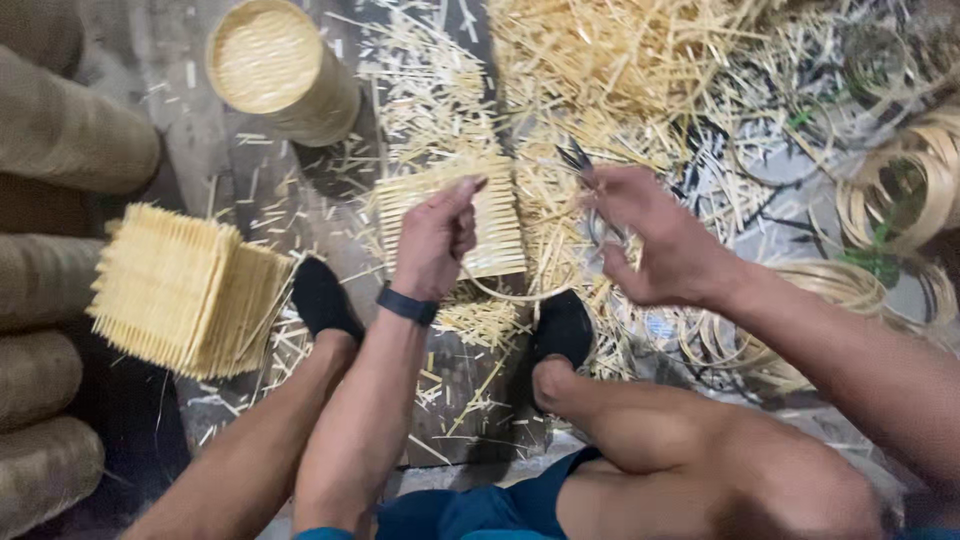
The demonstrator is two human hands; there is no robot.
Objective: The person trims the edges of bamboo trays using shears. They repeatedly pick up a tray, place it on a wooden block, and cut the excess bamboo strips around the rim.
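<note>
Head view: my left hand point(435, 240) pinches the woven bamboo mat point(495, 225) lying on the floor between my feet, fingers closed on its edge; my right hand point(650, 240) grips dark scissors point(577, 160) just beside it.

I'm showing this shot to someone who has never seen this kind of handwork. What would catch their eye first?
Probably the two hands at centre: the left hand, with a dark wristband, grips a flat mat of pale bamboo slats, while the right hand works scissors at its edge. Around them pale offcuts litter the floor, and a neat stack of slat mats sits at left below a round woven basket.
</note>
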